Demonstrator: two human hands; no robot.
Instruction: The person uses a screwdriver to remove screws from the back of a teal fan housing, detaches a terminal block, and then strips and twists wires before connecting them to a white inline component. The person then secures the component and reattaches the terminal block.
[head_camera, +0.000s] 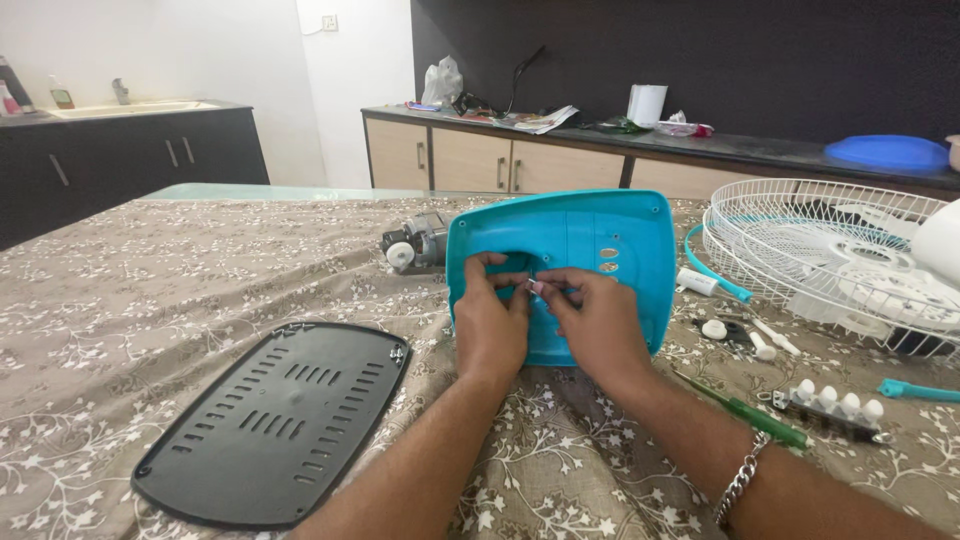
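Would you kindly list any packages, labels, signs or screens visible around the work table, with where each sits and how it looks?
White plastic bag: far counter, left end, crumpled and knotted.
Printed papers: same counter, a loose, splayed pile, white with colour.
White roll: upright cylinder, right of the papers.
Clear bottle: beside the sink at left, small, greenish label.
No signs or screens show. Both hands rest on the turquoise fan base.

We note a home kitchen-dining room: sink counter (130, 108) far left, wooden cabinets (470, 158) beyond the cloth-covered tabletop (150, 270).
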